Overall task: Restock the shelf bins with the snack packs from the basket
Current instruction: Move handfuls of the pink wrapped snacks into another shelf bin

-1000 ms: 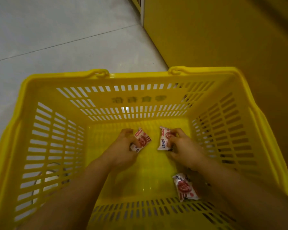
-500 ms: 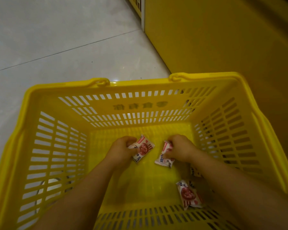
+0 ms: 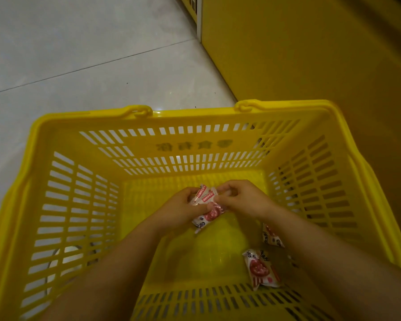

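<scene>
Both my hands are down inside a yellow slotted basket (image 3: 86, 140). My left hand (image 3: 183, 209) grips small white-and-red snack packs (image 3: 206, 205), stacked together near the basket floor's middle. My right hand (image 3: 243, 198) pinches the same stack from the right, fingers closed on its upper edge. A loose snack pack (image 3: 261, 269) lies on the basket floor near the front right. Another pack (image 3: 270, 236) peeks out from under my right forearm, mostly hidden.
The basket stands on a pale tiled floor (image 3: 79, 54). A yellow shelf base panel (image 3: 310, 54) rises close along the basket's right side. No shelf bins are in view.
My hands each held one pack apart; they have come together, and the two packs are now stacked between both hands. The view has tilted up a little.
</scene>
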`<state>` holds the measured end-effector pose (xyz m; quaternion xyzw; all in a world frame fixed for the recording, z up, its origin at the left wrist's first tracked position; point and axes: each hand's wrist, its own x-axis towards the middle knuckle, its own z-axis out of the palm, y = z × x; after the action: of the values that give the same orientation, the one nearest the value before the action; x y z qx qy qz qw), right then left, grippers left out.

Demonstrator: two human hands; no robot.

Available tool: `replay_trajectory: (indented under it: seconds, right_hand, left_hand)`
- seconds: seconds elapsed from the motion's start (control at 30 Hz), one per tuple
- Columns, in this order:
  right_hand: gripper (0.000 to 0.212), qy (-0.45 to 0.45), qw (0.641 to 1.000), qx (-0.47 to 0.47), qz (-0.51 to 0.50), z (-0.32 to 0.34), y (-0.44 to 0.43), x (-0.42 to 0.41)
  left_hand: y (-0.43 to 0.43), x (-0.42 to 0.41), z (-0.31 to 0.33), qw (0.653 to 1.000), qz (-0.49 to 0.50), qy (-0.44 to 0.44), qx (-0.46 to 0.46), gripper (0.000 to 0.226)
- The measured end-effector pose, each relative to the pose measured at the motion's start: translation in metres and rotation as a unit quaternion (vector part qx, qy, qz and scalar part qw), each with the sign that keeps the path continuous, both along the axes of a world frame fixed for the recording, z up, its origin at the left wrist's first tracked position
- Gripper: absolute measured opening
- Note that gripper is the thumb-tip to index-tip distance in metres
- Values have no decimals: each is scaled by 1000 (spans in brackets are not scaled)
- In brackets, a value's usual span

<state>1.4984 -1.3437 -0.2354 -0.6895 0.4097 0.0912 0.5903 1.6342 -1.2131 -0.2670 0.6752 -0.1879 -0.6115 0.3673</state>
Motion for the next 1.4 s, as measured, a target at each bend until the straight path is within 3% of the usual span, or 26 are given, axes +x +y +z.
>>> replay_trajectory:
  seconds: [0.07,0.1,0.17,0.23,0.33,0.43,0.5,0.57,0.67,0.7,0.77,0.87,0.93,0.97,1.07,1.13,1.27,1.4]
  right_hand:
    - [26,95,984,-81,129,0,-8,-11]
    - [27,159,954,-102,231,1,-8,-18]
    - [32,271,870,-88,403,0,0,-31]
    - [40,322,791,-82,514,0,15,-35]
    - [48,344,725,-75,591,-3,29,-30]
    - [53,370,693,-31,618,0,29,-27]
    - [52,369,711,-35,597,3,24,-29]
    - [43,338,778,-59,527,7,15,-28]
    - [28,245,915,-109,301,6,-4,-27]
    - [24,215,945,-115,218,4,-7,-27]
    - [27,182,970,-111,113,-4,-7,-24]
    - [36,191,966,-145,98,-16,0,-25]
    - [24,209,950,-197,125,-15,0,-28]
    - [14,233,928,-240,164,-12,-2,-30]
    - [49,341,826,-306,328,-6,-5,-37]
    - [59,359,800,-306,371,-4,-3,-39]
    - [63,360,805,-285,376,-7,-3,-43]
    - [47,315,881,-196,294,-8,-13,-45]
  left_hand:
    - [1,-2,-1,999,1,-32,-1,59]
    - [2,-3,0,999,7,-44,-3,57]
    - [3,-4,0,998,32,-60,-6,54]
    - [4,-4,2,996,57,-74,-5,49]
    - [4,-4,2,993,73,-88,-5,48]
    - [5,-4,0,993,79,-85,0,47]
    - [6,-4,0,993,82,-85,4,46]
    - [6,-2,0,992,92,-89,3,48]
    - [4,-1,-1,986,128,-108,-2,51]
    - [4,0,-1,984,139,-115,-3,52]
    - [3,0,-1,981,145,-128,-4,54]
    - [2,0,-2,980,143,-136,-4,57]
    - [2,0,-3,979,143,-143,0,57]
    - [2,0,-3,979,143,-145,0,57]
    - [1,-1,-3,979,144,-145,-1,58]
    - [1,-2,-3,979,143,-142,0,58]
    - [1,-2,-2,980,148,-133,1,57]
    - [1,-3,0,980,150,-134,-3,56]
